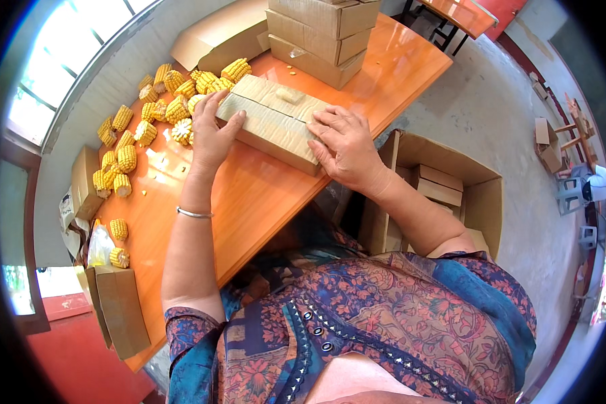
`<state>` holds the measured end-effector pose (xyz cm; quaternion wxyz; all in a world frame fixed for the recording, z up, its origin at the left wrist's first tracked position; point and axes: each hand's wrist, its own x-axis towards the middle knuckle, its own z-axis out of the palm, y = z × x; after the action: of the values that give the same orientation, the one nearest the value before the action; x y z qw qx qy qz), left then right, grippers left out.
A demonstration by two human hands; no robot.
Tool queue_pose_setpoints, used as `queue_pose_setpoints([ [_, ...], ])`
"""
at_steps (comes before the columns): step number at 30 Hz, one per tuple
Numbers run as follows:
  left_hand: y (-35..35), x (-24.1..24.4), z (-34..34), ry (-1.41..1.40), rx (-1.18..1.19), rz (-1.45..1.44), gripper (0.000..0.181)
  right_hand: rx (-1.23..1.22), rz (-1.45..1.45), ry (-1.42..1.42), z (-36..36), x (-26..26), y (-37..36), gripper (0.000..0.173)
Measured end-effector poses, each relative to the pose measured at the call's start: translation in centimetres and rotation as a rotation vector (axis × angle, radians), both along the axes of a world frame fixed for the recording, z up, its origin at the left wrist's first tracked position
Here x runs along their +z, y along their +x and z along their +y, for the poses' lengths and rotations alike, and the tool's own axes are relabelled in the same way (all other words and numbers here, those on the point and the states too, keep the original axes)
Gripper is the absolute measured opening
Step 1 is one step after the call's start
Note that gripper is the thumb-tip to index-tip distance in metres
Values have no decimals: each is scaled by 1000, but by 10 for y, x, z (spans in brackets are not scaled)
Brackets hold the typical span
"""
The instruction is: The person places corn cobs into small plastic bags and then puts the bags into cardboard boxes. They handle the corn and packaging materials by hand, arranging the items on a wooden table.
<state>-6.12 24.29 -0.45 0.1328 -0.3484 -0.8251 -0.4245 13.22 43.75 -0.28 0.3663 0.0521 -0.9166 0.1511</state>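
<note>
A closed cardboard box (pixel 267 134) lies flat on the orange table (pixel 222 197), its two top flaps meeting along a seam. My left hand (pixel 213 132) holds its left end, with the thumb on the top and the fingers over the far side. At the other end my right hand (pixel 344 144) grips the box, fingers on the top edge near the seam. Beyond the box and to its left lie several pieces of yellow corn cob (pixel 178 108), some showing pale cut ends. Part of the corn is hidden behind the box and my left hand.
Closed cardboard boxes are stacked (pixel 318 35) at the table's far side, beside an angled carton (pixel 222 38). On the floor to my right, a large open carton (pixel 449 146) holds smaller boxes. Another box (pixel 121 303) stands by the table's left end. A person (pixel 598 182) sits far right.
</note>
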Motion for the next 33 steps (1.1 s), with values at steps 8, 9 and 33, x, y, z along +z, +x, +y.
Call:
queue_pose_setpoints([
  [8,66,7,29,-150,-264,310,31,104,-29,64,12,16,-5,25],
  [9,68,6,28,-182,-258,304,31,132,-41,62,15,19,-7,25],
  [33,71,7,21,-275,-272,284,50,286,-1029,-541,90,61,-135,23],
])
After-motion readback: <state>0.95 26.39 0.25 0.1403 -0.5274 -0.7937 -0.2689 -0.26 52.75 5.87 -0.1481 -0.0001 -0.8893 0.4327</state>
